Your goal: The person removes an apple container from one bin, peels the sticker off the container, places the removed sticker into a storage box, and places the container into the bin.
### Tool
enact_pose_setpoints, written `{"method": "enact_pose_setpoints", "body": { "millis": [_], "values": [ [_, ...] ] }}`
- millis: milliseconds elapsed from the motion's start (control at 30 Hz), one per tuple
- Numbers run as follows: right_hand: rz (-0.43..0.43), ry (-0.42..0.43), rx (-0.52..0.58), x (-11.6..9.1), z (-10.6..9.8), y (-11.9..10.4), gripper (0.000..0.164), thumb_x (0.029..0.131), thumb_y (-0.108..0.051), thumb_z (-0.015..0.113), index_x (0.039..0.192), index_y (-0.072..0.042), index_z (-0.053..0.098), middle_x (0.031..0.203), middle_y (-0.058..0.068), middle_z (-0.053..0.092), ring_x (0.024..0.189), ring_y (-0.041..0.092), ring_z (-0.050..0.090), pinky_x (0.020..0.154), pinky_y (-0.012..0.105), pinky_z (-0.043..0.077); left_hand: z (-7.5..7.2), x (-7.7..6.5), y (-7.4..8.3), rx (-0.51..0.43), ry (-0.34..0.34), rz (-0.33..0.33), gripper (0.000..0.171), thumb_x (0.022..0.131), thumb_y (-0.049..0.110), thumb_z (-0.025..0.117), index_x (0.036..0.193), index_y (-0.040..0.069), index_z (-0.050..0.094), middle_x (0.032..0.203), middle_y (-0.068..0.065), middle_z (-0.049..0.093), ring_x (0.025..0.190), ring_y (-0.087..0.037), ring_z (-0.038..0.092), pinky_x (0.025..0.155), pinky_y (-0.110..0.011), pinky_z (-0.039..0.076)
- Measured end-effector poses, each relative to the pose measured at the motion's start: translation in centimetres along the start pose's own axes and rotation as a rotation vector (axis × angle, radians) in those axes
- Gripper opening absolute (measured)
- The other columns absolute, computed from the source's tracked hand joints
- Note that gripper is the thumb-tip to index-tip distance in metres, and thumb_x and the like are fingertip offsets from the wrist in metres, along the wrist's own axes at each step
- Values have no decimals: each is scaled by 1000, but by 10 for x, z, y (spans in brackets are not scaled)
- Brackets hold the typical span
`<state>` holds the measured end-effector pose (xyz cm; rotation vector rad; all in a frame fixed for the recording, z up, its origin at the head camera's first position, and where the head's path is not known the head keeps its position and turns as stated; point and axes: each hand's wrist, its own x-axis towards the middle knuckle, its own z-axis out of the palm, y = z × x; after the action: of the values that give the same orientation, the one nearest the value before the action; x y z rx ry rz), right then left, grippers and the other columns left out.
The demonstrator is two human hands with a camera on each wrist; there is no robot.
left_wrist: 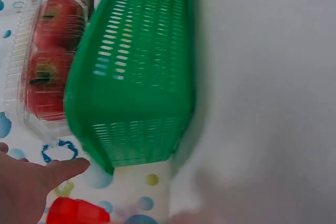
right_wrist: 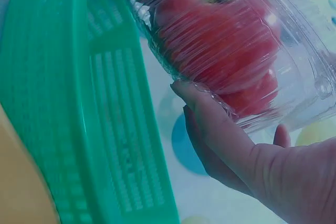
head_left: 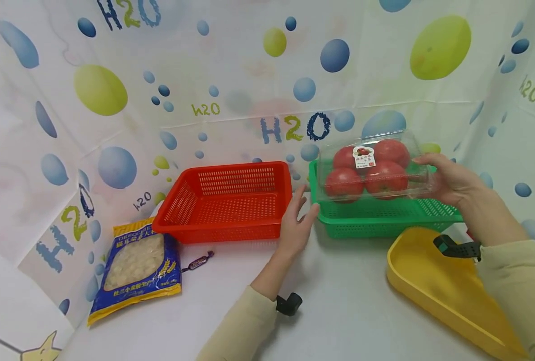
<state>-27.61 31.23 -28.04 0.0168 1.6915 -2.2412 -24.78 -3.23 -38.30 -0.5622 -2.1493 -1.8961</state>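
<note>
My right hand [head_left: 452, 181] grips one end of a clear plastic box of tomatoes [head_left: 386, 176]. Several red tomatoes and a white label show through the plastic. The box is held up over the green basket [head_left: 384, 226], tilted toward the head camera. In the right wrist view, the thumb of my right hand [right_wrist: 252, 156] presses on the edge of the tomato box [right_wrist: 220, 40]. My left hand [head_left: 296, 225], fingers extended, is between the green basket and the red basket [head_left: 231, 233] and holds nothing. The left wrist view shows its finger pointing past the green basket's end [left_wrist: 136, 135].
A blue and yellow bag of pasta [head_left: 137, 260] lies at the left, with a small wrapped candy [head_left: 198, 261] beside it. A yellow tray [head_left: 452, 286] lies at the right under my right forearm. A patterned cloth [head_left: 249, 65] hangs behind the baskets.
</note>
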Motion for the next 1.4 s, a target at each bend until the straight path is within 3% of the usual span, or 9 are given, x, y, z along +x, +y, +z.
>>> {"method": "enact_pose_setpoints", "body": {
  "millis": [167,400,567,833,1033,1200,1400],
  "values": [
    [-41,-40,40,-5,19,3,40,101,-28,55,125,-23,23,115,6,55,100,29,63,82,48,59,-18,-1,13,-80,13,-4,59,104,30,54,159,24,33,161,2,33,140,-26,43,108,-46,44],
    [-102,-109,118,-13,52,16,28,102,-24,54,122,-19,35,116,6,57,100,30,65,82,50,59,-45,-1,24,-243,-17,-12,62,104,26,51,161,22,26,163,-2,30,139,-28,42,92,-47,55],
    [-119,-166,169,-19,70,28,20,104,-22,52,121,-19,43,122,6,53,106,29,62,87,48,58,-62,-4,27,-242,-17,-25,66,103,31,52,162,27,23,161,-1,32,136,-28,46,89,-45,57],
    [-106,-148,98,-25,96,50,28,105,-23,50,130,-22,37,127,2,48,113,23,55,91,39,56,-85,-17,23,-241,-64,22,70,102,31,51,163,27,18,162,1,28,144,-23,33,104,-46,48],
    [-107,-152,27,-29,108,61,41,104,-28,51,140,-24,32,132,5,45,117,25,53,92,40,56,-104,-24,20,-333,-145,75,80,99,40,60,163,29,14,163,2,25,145,-26,31,103,-48,48],
    [-150,-237,-134,-27,110,67,62,106,-35,45,159,-24,14,143,10,35,125,29,46,94,45,54,-115,-29,16,-346,-191,51,85,96,44,64,163,33,12,164,3,23,145,-28,32,101,-46,50],
    [-189,-306,-301,-27,108,74,61,110,-42,34,163,-22,13,147,7,37,127,22,48,97,41,52,-128,-41,13,-402,-224,2,84,97,41,64,163,33,13,164,-2,23,144,-34,33,101,-47,49]
  ]
}}
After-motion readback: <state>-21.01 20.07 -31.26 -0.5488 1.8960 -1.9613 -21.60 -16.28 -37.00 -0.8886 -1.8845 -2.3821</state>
